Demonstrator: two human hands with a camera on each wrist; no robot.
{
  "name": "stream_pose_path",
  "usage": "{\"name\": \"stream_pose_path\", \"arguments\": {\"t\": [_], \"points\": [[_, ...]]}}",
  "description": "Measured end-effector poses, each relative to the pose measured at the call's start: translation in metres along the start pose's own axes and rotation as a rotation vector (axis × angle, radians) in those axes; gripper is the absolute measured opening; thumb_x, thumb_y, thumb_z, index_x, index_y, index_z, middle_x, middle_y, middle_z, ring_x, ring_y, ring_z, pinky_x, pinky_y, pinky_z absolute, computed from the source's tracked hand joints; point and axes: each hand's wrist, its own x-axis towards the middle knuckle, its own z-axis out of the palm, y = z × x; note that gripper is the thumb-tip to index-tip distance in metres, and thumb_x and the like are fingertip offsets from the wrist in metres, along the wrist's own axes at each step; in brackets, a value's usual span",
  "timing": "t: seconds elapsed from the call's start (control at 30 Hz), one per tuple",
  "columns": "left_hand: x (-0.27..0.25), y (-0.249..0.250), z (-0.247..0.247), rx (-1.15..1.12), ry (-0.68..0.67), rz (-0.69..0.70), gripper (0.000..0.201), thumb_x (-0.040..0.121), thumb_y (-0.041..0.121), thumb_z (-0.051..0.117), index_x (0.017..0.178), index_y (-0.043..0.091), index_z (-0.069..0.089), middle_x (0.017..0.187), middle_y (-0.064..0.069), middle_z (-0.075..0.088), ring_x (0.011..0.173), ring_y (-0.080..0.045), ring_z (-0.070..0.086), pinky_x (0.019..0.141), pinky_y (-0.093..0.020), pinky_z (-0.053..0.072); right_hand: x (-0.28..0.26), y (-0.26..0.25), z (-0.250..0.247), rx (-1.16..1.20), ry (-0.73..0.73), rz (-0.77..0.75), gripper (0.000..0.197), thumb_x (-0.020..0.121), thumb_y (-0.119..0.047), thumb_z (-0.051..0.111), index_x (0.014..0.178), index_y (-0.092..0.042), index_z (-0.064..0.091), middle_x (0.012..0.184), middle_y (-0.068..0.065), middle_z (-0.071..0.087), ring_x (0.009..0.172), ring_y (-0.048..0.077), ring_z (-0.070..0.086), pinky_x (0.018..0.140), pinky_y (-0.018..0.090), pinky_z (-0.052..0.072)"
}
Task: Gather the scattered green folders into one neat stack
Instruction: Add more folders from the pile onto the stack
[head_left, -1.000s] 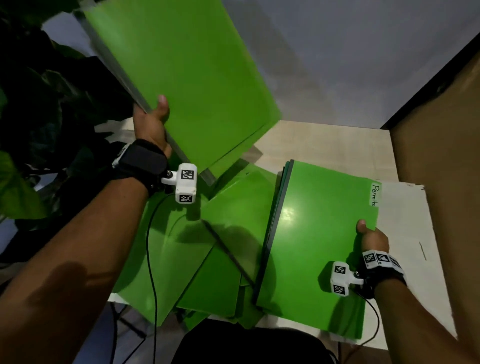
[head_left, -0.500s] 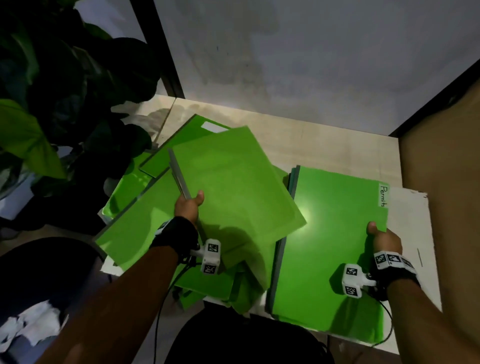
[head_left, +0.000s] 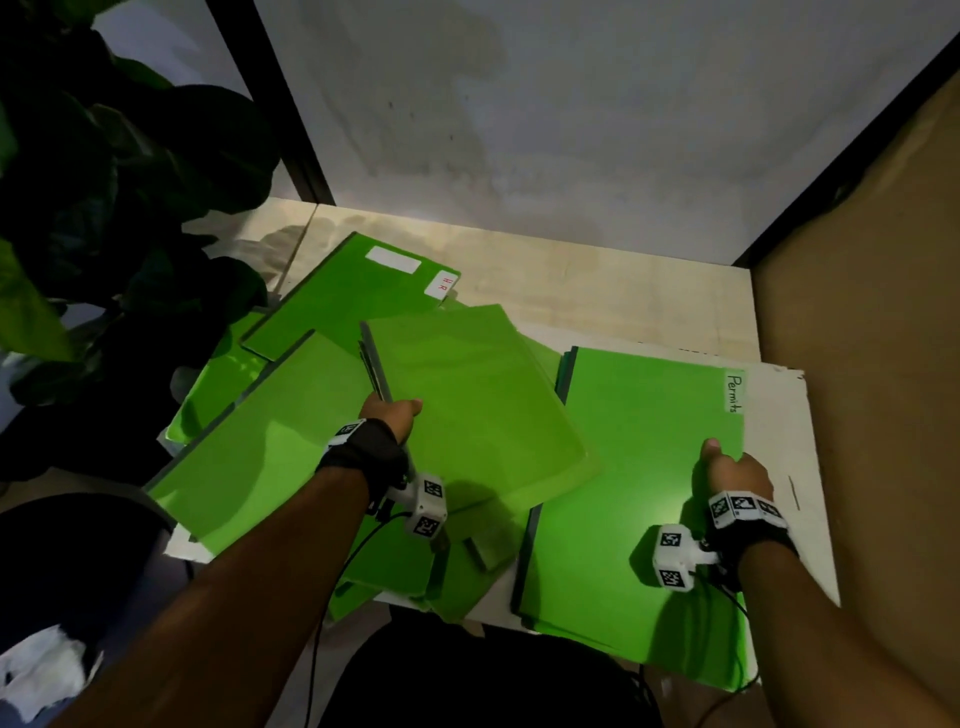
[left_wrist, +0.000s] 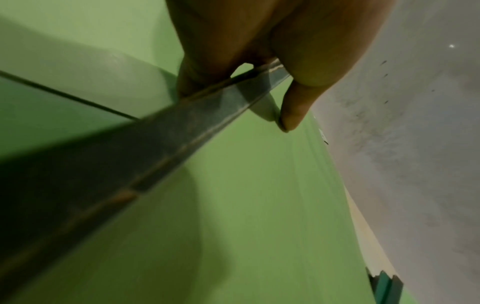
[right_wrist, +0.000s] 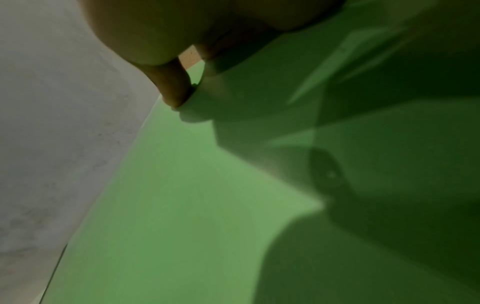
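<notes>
My left hand grips a green folder by its grey spine edge, thumb on top, holding it tilted just above the loose pile. In the left wrist view the thumb and fingers pinch that spine. On the right lies a stack of green folders whose top one bears a "Permits" label. My right hand holds the stack's right edge, thumb on the top cover, fingers hidden beneath. More green folders lie scattered at the left, one marked "HR".
The folders rest on a pale wooden table and a white board. A dark leafy plant crowds the left side. A brown panel stands at the right, a grey wall behind.
My left hand has brought its folder down from high up at the left to just over the pile, moving toward the stack. The right hand has stayed on the stack.
</notes>
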Motion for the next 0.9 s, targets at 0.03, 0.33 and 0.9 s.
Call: {"name": "stream_pose_path", "arguments": {"t": [0.03, 0.33, 0.9], "points": [[-0.001, 0.002, 0.002, 0.006, 0.011, -0.010, 0.071, 0.085, 0.029, 0.066, 0.143, 0.002, 0.034, 0.141, -0.017, 0.047, 0.121, -0.037, 0.051, 0.101, -0.043, 0.045, 0.000, 0.001, 0.001, 0.000, 0.004, -0.016, 0.054, 0.091, -0.047, 0.048, 0.120, -0.002, 0.058, 0.125, 0.024, 0.058, 0.112, 0.041, 0.055, 0.098, 0.045, 0.044], [-0.016, 0.017, 0.029, 0.257, 0.206, 0.050, 0.060, 0.081, 0.035, 0.065, 0.124, -0.001, 0.043, 0.129, -0.021, 0.044, 0.110, -0.042, 0.055, 0.090, -0.046, 0.050, -0.004, -0.005, 0.002, 0.048, 0.014, -0.081, 0.046, 0.092, -0.043, 0.050, 0.119, -0.006, 0.058, 0.124, 0.021, 0.059, 0.114, 0.040, 0.055, 0.096, 0.042, 0.041], [-0.085, 0.042, 0.034, -0.210, 0.028, 0.517, 0.073, 0.093, 0.015, 0.059, 0.151, 0.018, 0.014, 0.156, -0.008, 0.027, 0.141, -0.027, 0.031, 0.114, -0.040, 0.028, -0.008, 0.007, -0.004, 0.134, 0.003, -0.052, 0.045, 0.092, -0.043, 0.051, 0.120, -0.008, 0.057, 0.124, 0.020, 0.060, 0.113, 0.039, 0.056, 0.097, 0.042, 0.042]]}}
